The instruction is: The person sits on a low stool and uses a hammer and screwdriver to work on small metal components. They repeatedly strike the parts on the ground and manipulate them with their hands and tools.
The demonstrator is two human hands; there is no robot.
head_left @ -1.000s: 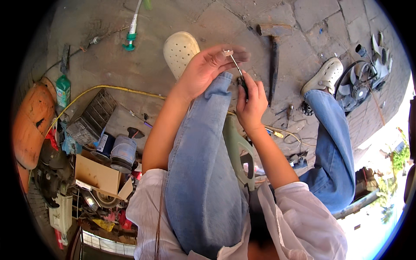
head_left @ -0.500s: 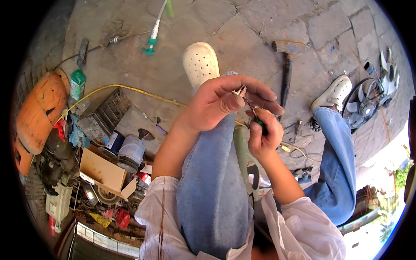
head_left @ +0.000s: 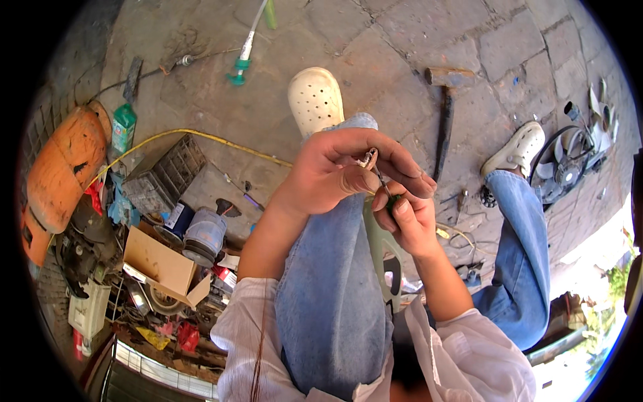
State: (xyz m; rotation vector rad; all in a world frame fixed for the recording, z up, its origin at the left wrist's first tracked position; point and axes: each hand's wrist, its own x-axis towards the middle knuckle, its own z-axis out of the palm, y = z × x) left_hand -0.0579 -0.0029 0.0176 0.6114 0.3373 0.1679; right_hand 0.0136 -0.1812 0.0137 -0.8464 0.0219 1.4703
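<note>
Above my jeans-covered knee, my left hand [head_left: 338,171] pinches a small metal piece with a curved edge [head_left: 369,158] between thumb and fingers. Just to its right, my right hand [head_left: 414,221] is closed round the green handle of a small screwdriver [head_left: 393,199]. The thin dark shaft points up and left to the metal piece, and its tip seems to touch it. My left fingers arch over the work and hide part of it, so the exact kind of the small piece cannot be made out.
A hammer [head_left: 445,127] lies on the stone floor ahead, with a fan [head_left: 562,167] at the right. Leftward are a yellow hose [head_left: 221,139], a grey crate [head_left: 164,174], a green bottle [head_left: 123,127], an orange body panel [head_left: 67,177] and an open cardboard box [head_left: 161,264].
My right hand has turned a little and come closer under my left fingers, with the screwdriver still in it. The left hand keeps its pinch on the small piece, slightly lower in view.
</note>
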